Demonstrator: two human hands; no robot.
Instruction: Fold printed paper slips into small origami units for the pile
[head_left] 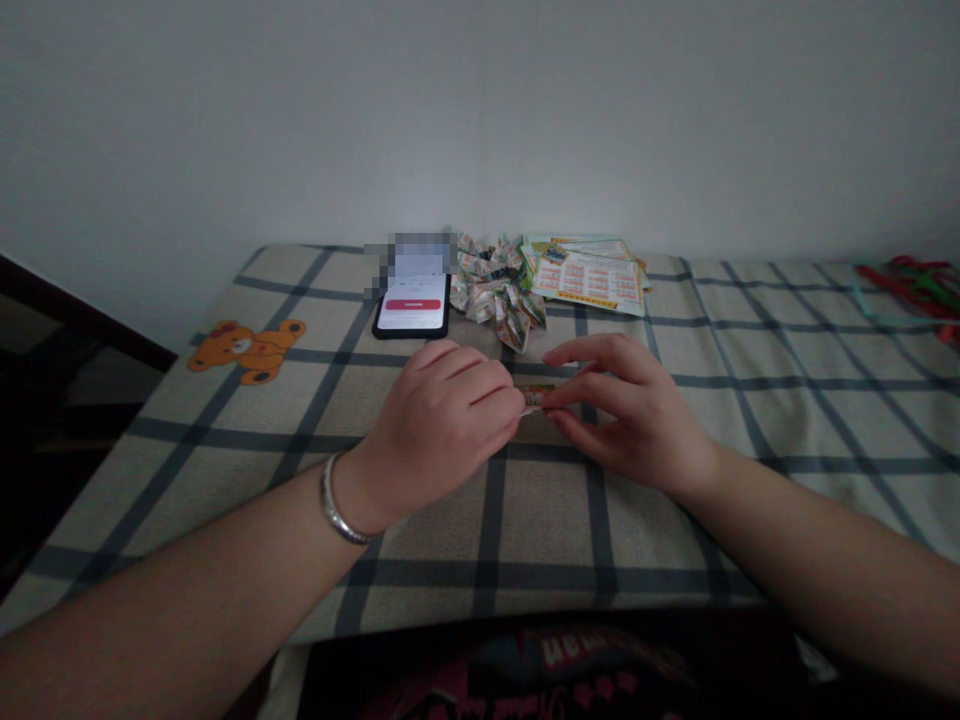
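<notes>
Between my two hands, just above the checked tablecloth, is a small narrow piece of folded printed paper [537, 397]. My left hand [457, 410], with a silver bangle on its wrist, is closed around the paper's left end and hides that part. The thumb and a finger of my right hand [630, 405] pinch the right end, while its index finger is raised apart. Beyond the hands lies a heap of folded printed paper pieces [499, 290]. Flat printed sheets [589, 278] with red and yellow print overlap to the right of the heap.
A lit phone [411, 300] lies left of the heap. An orange teddy bear figure [247, 348] is on the cloth at the left. Red and green items [919, 290] sit at the far right. A pale wall [480, 120] rises behind the table's checked tablecloth [420, 545].
</notes>
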